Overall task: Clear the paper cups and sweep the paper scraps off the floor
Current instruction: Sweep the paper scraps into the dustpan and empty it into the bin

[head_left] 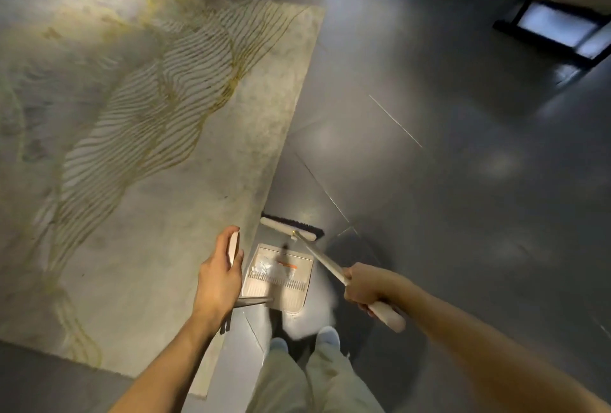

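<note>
My left hand (220, 275) grips the pale upright handle (234, 245) of a beige dustpan (281, 280) that sits on the dark floor by the rug's edge. White paper scraps (268, 266) with an orange bit lie inside the pan near its comb teeth. My right hand (362, 287) grips the pale broom handle (325, 262). The broom head (291, 229), cream with dark bristles, rests on the floor just beyond the pan's mouth. No paper cups are in view.
A large grey rug (132, 148) with gold wavy lines covers the left side, its edge next to the dustpan. Glossy dark floor tiles (446, 181) spread to the right. A black-framed furniture piece (562, 25) stands at the top right. My legs and feet (304, 346) are below the pan.
</note>
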{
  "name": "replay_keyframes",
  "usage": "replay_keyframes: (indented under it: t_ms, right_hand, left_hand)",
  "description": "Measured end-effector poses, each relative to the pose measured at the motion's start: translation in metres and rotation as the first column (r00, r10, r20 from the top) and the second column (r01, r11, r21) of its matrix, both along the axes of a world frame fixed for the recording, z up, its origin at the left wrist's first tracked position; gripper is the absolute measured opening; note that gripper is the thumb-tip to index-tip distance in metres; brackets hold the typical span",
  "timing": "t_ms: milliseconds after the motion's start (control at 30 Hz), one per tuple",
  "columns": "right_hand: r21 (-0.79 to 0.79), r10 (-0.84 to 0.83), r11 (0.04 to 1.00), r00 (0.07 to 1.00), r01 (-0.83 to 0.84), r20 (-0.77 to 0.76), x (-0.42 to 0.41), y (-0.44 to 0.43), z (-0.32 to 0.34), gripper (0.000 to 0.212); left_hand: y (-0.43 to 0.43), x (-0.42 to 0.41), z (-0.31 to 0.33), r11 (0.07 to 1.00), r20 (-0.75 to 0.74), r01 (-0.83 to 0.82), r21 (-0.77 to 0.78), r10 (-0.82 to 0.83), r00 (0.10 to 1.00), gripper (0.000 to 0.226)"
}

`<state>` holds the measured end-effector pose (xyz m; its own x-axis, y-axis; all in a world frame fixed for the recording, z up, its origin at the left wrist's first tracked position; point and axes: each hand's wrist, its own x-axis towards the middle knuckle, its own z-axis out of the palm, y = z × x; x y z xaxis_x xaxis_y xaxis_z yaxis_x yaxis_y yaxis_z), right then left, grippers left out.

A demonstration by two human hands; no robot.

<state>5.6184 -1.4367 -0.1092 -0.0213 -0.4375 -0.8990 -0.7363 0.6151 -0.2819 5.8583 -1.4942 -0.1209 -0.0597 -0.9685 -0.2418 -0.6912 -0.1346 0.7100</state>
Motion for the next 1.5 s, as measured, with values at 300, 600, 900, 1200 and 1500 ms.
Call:
replay_keyframes:
  t_ms: [300,600,900,1200,1500]
  right_hand:
    - [0.12,-0.436,0.898,0.891,0.423,0.124,-0.009,0.031,0.064,0.042]
    - [-0.036,-0.624,0.772,0.768,0.635,0.145,0.005,0.058,0.088,0.042]
    - [-0.261,-0.624,0.731,0.772,0.631,0.119,-0.008,0.04,0.066,0.04]
    - [-0.314,-0.604,0.712,0.776,0.628,0.182,-0.14,-0.07,0.052,0.049]
    - [-0.409,-0.535,0.743,0.837,0.53,0.114,-0.3,-0.236,0.06,0.048]
  left_hand:
    - [-0.009,-0.001,0.002,0.993,-0.043,0.119,-0.006,-0.119,0.992,0.036]
    - [-0.016,-0.01,0.008,0.965,-0.098,0.258,-0.045,-0.261,0.96,0.034]
    - [-0.06,-0.055,0.029,0.95,-0.156,0.288,-0.118,-0.305,0.94,0.036]
    - [-0.171,-0.177,0.049,0.958,-0.135,0.255,-0.128,-0.271,0.953,0.038]
    - [-0.322,-0.317,0.085,0.963,-0.098,0.127,-0.238,-0.154,0.983,0.037]
